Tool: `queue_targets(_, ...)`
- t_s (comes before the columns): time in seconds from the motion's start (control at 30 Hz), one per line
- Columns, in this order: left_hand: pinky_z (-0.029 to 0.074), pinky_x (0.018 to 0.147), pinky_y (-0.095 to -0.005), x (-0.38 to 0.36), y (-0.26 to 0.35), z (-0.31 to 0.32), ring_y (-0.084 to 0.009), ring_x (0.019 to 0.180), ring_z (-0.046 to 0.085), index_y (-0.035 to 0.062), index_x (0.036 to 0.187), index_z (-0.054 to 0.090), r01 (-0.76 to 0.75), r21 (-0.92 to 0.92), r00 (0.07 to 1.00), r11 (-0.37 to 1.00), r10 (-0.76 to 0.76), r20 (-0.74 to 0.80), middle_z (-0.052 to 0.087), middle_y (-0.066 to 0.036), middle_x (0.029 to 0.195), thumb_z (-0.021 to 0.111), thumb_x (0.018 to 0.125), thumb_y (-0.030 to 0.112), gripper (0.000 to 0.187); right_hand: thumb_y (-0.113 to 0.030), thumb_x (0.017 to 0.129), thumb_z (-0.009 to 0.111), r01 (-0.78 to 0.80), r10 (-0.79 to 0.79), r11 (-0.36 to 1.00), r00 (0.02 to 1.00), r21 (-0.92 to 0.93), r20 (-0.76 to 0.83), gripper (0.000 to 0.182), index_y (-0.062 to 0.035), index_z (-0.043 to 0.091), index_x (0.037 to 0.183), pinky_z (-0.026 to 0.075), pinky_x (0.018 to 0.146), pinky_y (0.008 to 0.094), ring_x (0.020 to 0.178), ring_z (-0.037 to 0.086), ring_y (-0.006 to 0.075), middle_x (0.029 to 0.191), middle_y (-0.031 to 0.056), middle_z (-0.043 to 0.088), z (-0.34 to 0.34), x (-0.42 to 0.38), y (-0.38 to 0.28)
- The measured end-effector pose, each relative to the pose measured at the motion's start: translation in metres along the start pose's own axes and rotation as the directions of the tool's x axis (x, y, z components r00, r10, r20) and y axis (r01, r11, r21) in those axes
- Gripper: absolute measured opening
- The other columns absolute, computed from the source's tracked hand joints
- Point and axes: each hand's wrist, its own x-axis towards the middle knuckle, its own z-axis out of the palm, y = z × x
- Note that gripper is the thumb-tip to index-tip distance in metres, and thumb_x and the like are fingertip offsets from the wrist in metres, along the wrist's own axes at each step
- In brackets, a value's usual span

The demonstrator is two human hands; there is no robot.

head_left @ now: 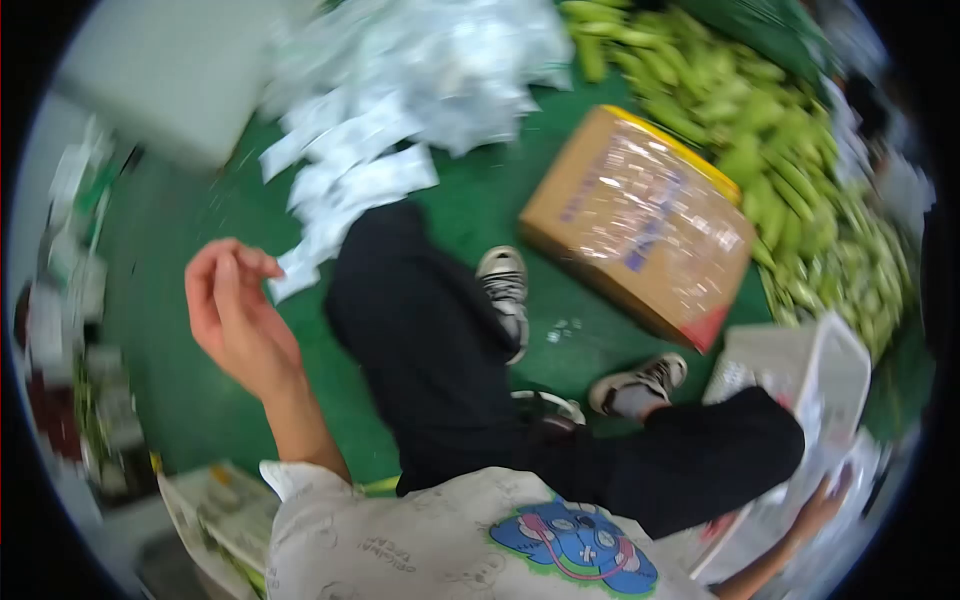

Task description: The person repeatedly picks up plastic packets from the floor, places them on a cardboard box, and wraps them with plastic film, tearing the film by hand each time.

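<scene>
My left hand (237, 310) is raised over the green floor, left of my knee, with its fingers curled together. Whether something small is between them cannot be made out. White paper slips (345, 190) lie just beyond it. At the lower right, my right hand (826, 503) is by a white crate (765, 355) and some clear plastic bags (850, 460); its fingers are blurred, and its hold is unclear. A cardboard box (640, 225) wrapped in shiny film sits on the floor in front of me.
Long green vegetables (780, 170) are heaped at the upper right. Clear plastic bags (430, 60) pile up at the top. A pale box (170, 70) stands at the upper left, and a light-coloured container (215, 500) is at the lower left.
</scene>
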Motion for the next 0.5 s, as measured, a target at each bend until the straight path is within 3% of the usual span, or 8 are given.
queue_targets(0.1, 0.047, 0.064, -0.0285, 0.018, -0.073, -0.094, -0.0167, 0.07, 0.057, -0.0002, 0.097, 0.06, 0.133, 0.484, 0.991, 0.865, -0.109, -0.078, 0.06, -0.007, 0.078, 0.059, 0.089, 0.013, 0.015, -0.018, 0.094, 0.051, 0.009, -0.036, 0.961, 0.995, 0.278, 0.091, 0.042, -0.0023, 0.047, 0.133, 0.041, 0.099, 0.0389, 0.121, 0.051, 0.0273, 0.129, 0.016, 0.054, 0.031, 0.004, -0.056)
queue_targets(0.2, 0.049, 0.072, -0.0356, -0.026, -0.19, -0.154, -0.0248, 0.08, 0.061, -0.0026, 0.106, 0.058, 0.126, 0.912, 0.92, 0.39, -0.39, 0.039, 0.063, -0.015, 0.093, 0.071, 0.077, 0.028, 0.044, -0.012, 0.093, 0.052, 0.119, -0.187, 0.929, 0.968, 0.351, 0.166, 0.041, -0.0007, 0.046, 0.132, 0.042, 0.096, 0.036, 0.116, 0.054, 0.0257, 0.127, 0.0165, 0.055, 0.051, 0.019, -0.171)
queue_targets(0.23, 0.046, 0.084, -0.0388, -0.046, -0.233, -0.164, -0.0318, 0.101, 0.056, -0.001, 0.122, 0.05, 0.135, 0.949, 0.869, 0.285, -0.493, 0.024, 0.055, -0.02, 0.116, 0.073, 0.075, 0.032, 0.062, -0.009, 0.091, 0.054, 0.157, -0.23, 0.909, 0.961, 0.386, 0.151, 0.041, -0.0001, 0.048, 0.131, 0.042, 0.096, 0.0361, 0.113, 0.055, 0.025, 0.125, 0.0155, 0.057, 0.057, 0.023, -0.204)
queue_targets(0.3, 0.039, 0.096, -0.0465, -0.081, -0.299, -0.161, -0.0391, 0.12, 0.042, 0.0013, 0.137, 0.035, 0.254, 0.966, 0.805, 0.054, -0.566, -0.18, 0.041, -0.022, 0.133, 0.075, 0.071, 0.034, 0.083, -0.008, 0.091, 0.053, 0.183, -0.286, 0.89, 0.937, 0.416, 0.199, 0.04, -0.0005, 0.048, 0.13, 0.043, 0.093, 0.0353, 0.109, 0.057, 0.0238, 0.121, 0.0151, 0.058, 0.074, 0.028, -0.244)
queue_targets(0.33, 0.039, 0.096, -0.0465, -0.085, -0.299, -0.145, -0.0391, 0.12, 0.042, 0.0013, 0.137, 0.035, 0.249, 0.966, 0.8, 0.067, -0.576, -0.166, 0.041, -0.022, 0.133, 0.075, 0.071, 0.034, 0.083, -0.007, 0.091, 0.053, 0.202, -0.332, 0.87, 0.914, 0.449, 0.233, 0.039, -0.001, 0.049, 0.129, 0.044, 0.091, 0.0344, 0.105, 0.058, 0.0226, 0.118, 0.0147, 0.06, 0.08, 0.028, -0.26)
queue_targets(0.4, 0.031, 0.102, -0.0557, -0.067, -0.284, -0.102, -0.0433, 0.129, 0.031, 0.0051, 0.142, 0.028, -0.021, 0.977, 0.962, 0.211, -0.262, 0.077, 0.033, -0.023, 0.141, 0.078, 0.067, 0.033, 0.095, -0.005, 0.089, 0.053, 0.192, -0.346, 0.864, 0.898, 0.465, 0.273, 0.037, -0.0006, 0.051, 0.126, 0.046, 0.087, 0.033, 0.099, 0.06, 0.0213, 0.112, 0.0144, 0.062, 0.086, 0.022, -0.285)
queue_targets(0.43, 0.031, 0.102, -0.0557, -0.051, -0.28, -0.086, -0.0433, 0.129, 0.031, 0.0051, 0.142, 0.028, -0.046, 0.97, 0.957, 0.239, -0.269, 0.111, 0.033, -0.023, 0.141, 0.078, 0.067, 0.033, 0.095, -0.004, 0.089, 0.054, 0.168, -0.336, 0.868, 0.891, 0.467, 0.305, 0.037, -0.0003, 0.052, 0.125, 0.047, 0.086, 0.0327, 0.098, 0.061, 0.021, 0.11, 0.0142, 0.063, 0.086, 0.017, -0.287)
queue_targets(0.5, 0.026, 0.104, -0.0612, -0.026, -0.281, -0.052, -0.0415, 0.133, 0.028, 0.009, 0.142, 0.03, -0.415, 0.905, 0.78, 0.092, -0.476, 0.406, 0.031, -0.023, 0.143, 0.079, 0.063, 0.03, 0.096, -0.003, 0.087, 0.055, 0.073, -0.277, 0.873, 0.888, 0.482, 0.366, 0.034, 0.0006, 0.054, 0.121, 0.048, 0.083, 0.0326, 0.094, 0.062, 0.0212, 0.105, 0.0134, 0.064, 0.091, 0.004, -0.297)
